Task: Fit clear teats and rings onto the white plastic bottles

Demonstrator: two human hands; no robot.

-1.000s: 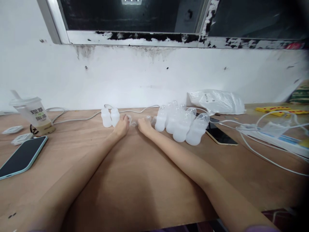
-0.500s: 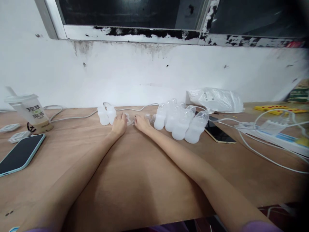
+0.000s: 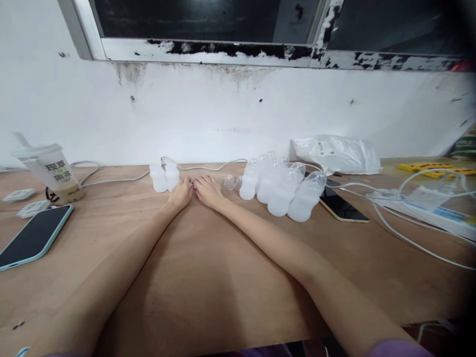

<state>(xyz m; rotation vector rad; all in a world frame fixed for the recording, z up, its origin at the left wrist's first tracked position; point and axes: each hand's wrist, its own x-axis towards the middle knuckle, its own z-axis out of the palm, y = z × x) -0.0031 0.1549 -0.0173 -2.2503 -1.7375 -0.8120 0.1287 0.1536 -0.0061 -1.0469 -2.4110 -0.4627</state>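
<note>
My left hand [image 3: 181,193] rests on the table with its fingers curled, just right of two white, waisted plastic bottles [image 3: 159,177] without caps. My right hand [image 3: 208,191] meets it at the fingertips, fingers bent down. Between the fingertips a small clear bit shows; whatever they grip is mostly hidden. To the right of my right hand stand small clear domed caps [image 3: 229,182]. Beyond those is a cluster of several white bottles with clear domed caps on top [image 3: 284,197].
A drink cup [image 3: 55,171] and a phone [image 3: 35,238] are at the left. At the right lie a dark phone [image 3: 344,206], a white plastic bag [image 3: 336,153], a power strip [image 3: 427,210] and loose white cables. A white wall backs the table.
My right hand has moved left to meet my left hand at the fingertips. The clear caps beside the bottle cluster are now uncovered; the clear piece between my hands is mostly covered.
</note>
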